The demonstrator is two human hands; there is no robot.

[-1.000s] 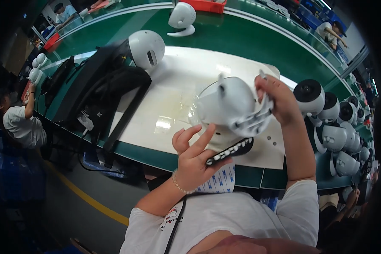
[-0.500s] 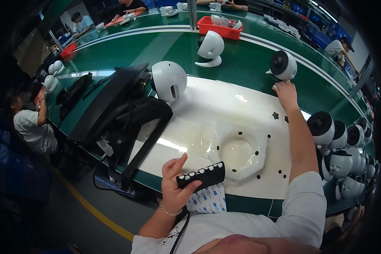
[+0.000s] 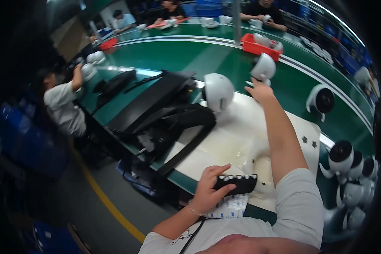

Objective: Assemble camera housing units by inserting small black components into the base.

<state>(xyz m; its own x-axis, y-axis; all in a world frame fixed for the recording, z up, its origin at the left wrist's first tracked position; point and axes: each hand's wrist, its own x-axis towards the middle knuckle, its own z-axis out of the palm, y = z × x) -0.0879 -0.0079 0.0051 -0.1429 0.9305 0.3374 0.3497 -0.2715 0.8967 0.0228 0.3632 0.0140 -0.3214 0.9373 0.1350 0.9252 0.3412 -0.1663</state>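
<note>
My right hand (image 3: 260, 91) reaches out with thumb and forefinger apart, at the curved foot of a white round-bodied camera (image 3: 264, 67). The hand is blurred, and whether its fingertips touch the foot is hard to make out. Low in front of my body, my left hand (image 3: 209, 189) grips a black strip of pads (image 3: 240, 184) edged with white half-circles. Blue-printed white backing paper (image 3: 232, 206) hangs below the strip. Another white camera with a black front (image 3: 321, 99) stands farther right. Left of my right hand rests a larger white ball-shaped housing (image 3: 219, 92).
A white mat (image 3: 302, 127) lies on the green bench. Black bags (image 3: 156, 103) cover its left part. Several white cameras (image 3: 353, 169) crowd the right side. Beyond stands a red bin (image 3: 260, 49). A co-worker (image 3: 65, 101) sits at left; others sit across the bench.
My right hand has left the right-hand camera and moved left to the middle one. The right-hand camera's foot now points downward. My view has shifted; my left hand keeps its strip.
</note>
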